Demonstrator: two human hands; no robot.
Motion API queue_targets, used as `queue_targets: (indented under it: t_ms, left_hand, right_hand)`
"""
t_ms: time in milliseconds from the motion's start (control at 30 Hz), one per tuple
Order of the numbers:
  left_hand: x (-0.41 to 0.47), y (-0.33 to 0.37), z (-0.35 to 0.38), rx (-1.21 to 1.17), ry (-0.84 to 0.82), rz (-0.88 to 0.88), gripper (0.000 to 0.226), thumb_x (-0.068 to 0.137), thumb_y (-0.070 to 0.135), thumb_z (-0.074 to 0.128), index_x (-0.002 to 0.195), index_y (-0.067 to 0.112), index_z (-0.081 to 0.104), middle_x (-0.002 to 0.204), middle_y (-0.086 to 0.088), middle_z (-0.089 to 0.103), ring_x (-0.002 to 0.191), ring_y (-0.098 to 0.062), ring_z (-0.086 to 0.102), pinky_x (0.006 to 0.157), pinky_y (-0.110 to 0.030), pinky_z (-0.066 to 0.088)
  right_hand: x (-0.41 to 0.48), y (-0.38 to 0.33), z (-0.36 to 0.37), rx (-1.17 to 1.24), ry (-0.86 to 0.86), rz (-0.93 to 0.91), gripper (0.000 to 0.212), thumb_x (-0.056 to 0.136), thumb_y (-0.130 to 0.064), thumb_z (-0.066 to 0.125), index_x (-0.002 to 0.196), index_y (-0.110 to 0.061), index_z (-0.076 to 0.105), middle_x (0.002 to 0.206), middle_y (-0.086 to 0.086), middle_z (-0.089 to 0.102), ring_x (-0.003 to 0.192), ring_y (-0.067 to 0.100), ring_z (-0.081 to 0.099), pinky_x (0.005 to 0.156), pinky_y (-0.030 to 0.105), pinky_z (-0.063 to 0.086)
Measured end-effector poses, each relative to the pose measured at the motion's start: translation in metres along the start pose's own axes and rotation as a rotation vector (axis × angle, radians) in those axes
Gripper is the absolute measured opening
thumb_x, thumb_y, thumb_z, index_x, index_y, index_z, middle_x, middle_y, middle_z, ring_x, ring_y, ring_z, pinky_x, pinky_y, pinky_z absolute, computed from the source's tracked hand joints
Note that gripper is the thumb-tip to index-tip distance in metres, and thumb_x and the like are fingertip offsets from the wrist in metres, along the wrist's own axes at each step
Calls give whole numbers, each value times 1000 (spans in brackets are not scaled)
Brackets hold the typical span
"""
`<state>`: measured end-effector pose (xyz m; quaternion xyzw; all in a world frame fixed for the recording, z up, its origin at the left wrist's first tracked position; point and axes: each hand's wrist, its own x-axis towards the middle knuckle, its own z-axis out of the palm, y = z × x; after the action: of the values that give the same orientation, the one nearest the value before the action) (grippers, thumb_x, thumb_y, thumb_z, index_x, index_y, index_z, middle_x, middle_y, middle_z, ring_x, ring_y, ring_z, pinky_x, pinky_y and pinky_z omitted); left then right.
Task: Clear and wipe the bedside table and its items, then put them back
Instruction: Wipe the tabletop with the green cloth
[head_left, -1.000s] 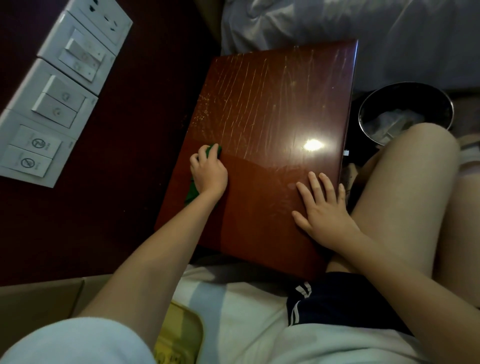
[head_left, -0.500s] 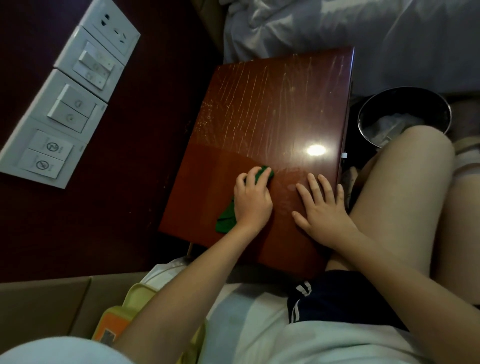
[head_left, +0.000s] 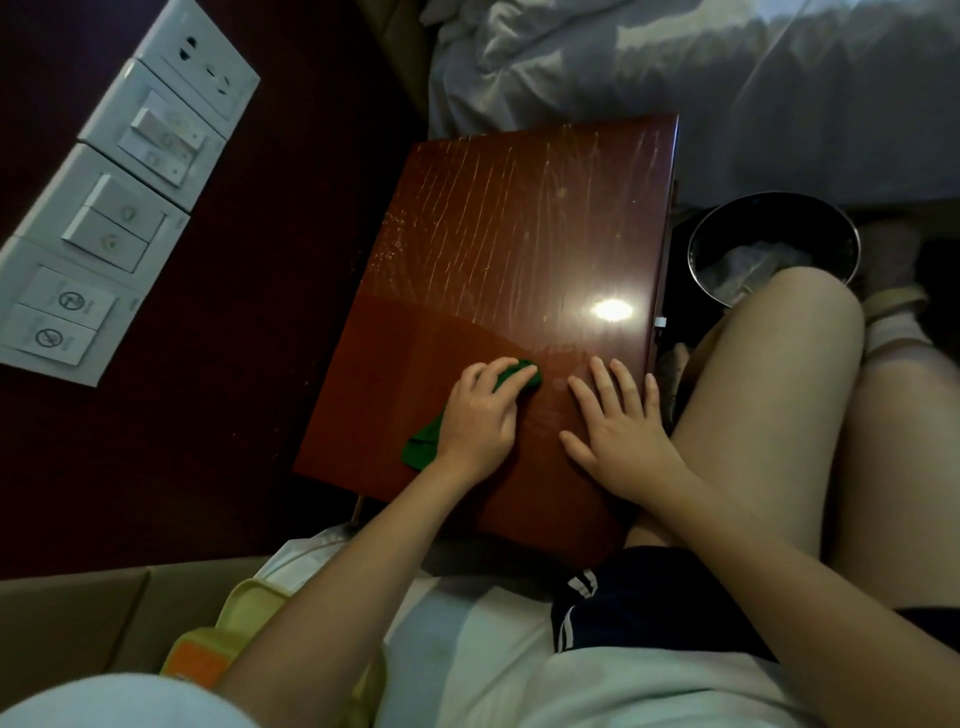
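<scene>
The bedside table (head_left: 519, 234) has a glossy red-brown top with pale streaks over its far half and a bright light reflection. My left hand (head_left: 480, 415) presses a green cloth (head_left: 421, 447) flat on the near part of the top; the cloth shows at my fingertips and beside my wrist. My right hand (head_left: 618, 426) lies flat on the top just to the right, fingers spread, holding nothing. No other items stand on the table.
A white switch and socket panel (head_left: 119, 208) is on the dark wall at left. A bed with white bedding (head_left: 727, 78) lies beyond the table. A round metal bin (head_left: 774, 244) stands right of the table, by my knee. A yellow container (head_left: 249, 623) sits near my lap.
My left hand has slid the green cloth from the table's left side rightward to beside my right hand. My right hand has stayed flat in place.
</scene>
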<state>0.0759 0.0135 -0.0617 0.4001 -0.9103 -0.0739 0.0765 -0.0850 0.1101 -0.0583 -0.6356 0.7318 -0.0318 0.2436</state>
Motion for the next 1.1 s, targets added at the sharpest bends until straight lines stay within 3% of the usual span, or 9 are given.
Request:
queue_targets:
  t_ms: [133, 300, 400, 700, 1100]
  left_hand:
    - [20, -39, -8, 23, 11, -262, 42, 94, 11, 42, 134, 19, 52, 136, -5, 49, 123, -27, 41, 98, -39, 38]
    - [48, -73, -19, 60, 127, -688, 40, 100, 17, 35, 138, 22, 47, 144, -3, 41, 128, -23, 34, 101, -36, 33]
    - [59, -71, -17, 80, 150, -791, 42, 99, 16, 34, 139, 22, 44, 146, -2, 37, 128, -24, 33, 102, -37, 32]
    - [55, -62, -12, 97, 140, -745, 41, 100, 16, 34, 139, 23, 44, 146, -1, 36, 128, -24, 33, 102, -37, 33]
    - [24, 5, 5, 93, 108, -391, 40, 95, 13, 45, 132, 21, 54, 137, -3, 48, 119, -28, 43, 95, -37, 40]
  right_hand:
    - [0, 1, -1, 5, -8, -6, 65, 98, -50, 24, 150, -22, -3, 157, 7, -15, 142, 27, -19, 110, 49, -16]
    - [1, 0, 0, -6, -8, -8, 66, 98, -50, 24, 150, -22, -4, 157, 8, -15, 142, 27, -19, 110, 50, -16]
    - [1, 1, 1, -17, -9, -10, 66, 98, -50, 23, 150, -21, -4, 157, 9, -15, 142, 28, -19, 110, 50, -16]
    - [1, 1, 1, -14, -12, -10, 66, 98, -50, 24, 150, -21, -4, 156, 9, -16, 142, 28, -20, 109, 49, -16]
    - [1, 0, 1, 17, -1, -5, 66, 97, -50, 26, 150, -22, -2, 157, 8, -14, 143, 27, -18, 110, 50, -16]
